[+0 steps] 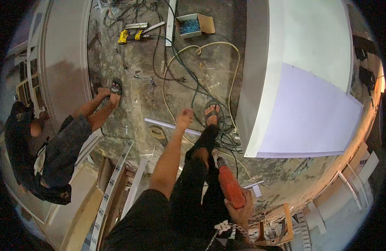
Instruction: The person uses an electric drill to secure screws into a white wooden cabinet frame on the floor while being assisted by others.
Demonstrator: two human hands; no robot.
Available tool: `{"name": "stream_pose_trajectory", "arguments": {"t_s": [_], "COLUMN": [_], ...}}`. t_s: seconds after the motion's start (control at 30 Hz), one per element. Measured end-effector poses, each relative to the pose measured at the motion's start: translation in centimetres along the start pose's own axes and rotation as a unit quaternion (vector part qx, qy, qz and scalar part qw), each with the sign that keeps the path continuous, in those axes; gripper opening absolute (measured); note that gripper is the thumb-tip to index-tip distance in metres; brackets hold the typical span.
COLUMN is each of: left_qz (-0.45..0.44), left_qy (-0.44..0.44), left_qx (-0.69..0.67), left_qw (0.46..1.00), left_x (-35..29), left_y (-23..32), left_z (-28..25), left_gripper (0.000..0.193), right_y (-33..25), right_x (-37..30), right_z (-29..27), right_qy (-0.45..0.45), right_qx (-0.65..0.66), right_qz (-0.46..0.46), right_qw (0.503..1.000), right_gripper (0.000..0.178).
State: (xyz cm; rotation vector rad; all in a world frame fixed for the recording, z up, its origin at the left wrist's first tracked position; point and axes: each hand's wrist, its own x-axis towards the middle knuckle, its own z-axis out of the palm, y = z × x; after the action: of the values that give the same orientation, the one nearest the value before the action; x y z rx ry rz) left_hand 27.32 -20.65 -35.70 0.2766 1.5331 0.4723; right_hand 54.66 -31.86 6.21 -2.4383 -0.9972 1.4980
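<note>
My right hand (242,211) grips the rear of a red power drill (232,188), close to my right side. The drill's metal chuck (220,162) points away from me, beside my leg. My left hand (185,118) hangs out in front over the floor, near my sandalled foot (212,113). Its fingers are loosely bent and apart, with nothing visible in them. Below that hand lie a white strip (172,126) and a handsaw (158,133). Dark cables (228,136) lie tangled beside my foot.
A co-worker (55,154) in dark clothes is at the left, by a tall panel (65,54). A yellow drill (130,37) and an open box of screws (191,27) lie ahead. A pale hose (239,62) loops across the floor. A large white boxed structure (314,46) stands right.
</note>
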Motion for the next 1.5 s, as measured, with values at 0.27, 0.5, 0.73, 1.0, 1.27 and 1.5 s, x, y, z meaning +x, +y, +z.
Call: {"name": "stream_pose_trajectory", "arguments": {"t_s": [0.27,0.5,0.73,1.0,1.27,1.5], "left_qz": [0.110,0.219,0.267,0.193,0.259,0.345], "left_qy": [0.061,0.077,0.161,0.169,0.187,0.223], "left_qx": [0.196,0.290,0.369,0.591,0.639,0.603], "left_qw": [0.972,0.928,0.875,0.765,0.699,0.684], "left_x": [-1.8,6.1,29.7,42.2,43.7,47.3], "left_y": [16.0,26.7,34.1,32.8,33.3,34.9], "left_z": [-2.5,2.0,9.1,12.5,11.1,7.1], "left_gripper": [0.034,0.033,0.032,0.030,0.022,0.032], "right_y": [8.0,8.4,-0.9,-7.2,-16.0,-13.5], "right_x": [-5.2,-5.1,8.0,19.7,25.0,21.9], "right_z": [7.1,7.2,4.9,4.3,-2.0,-1.3], "right_qy": [0.088,0.059,-0.037,0.051,0.014,0.041], "right_qx": [0.203,0.108,0.047,0.219,0.114,0.177], "right_qz": [0.088,0.057,0.195,0.367,0.283,0.232], "right_qw": [0.971,0.991,0.979,0.902,0.952,0.956], "right_gripper": [0.057,0.051,0.055,0.059,0.064,0.061]}}
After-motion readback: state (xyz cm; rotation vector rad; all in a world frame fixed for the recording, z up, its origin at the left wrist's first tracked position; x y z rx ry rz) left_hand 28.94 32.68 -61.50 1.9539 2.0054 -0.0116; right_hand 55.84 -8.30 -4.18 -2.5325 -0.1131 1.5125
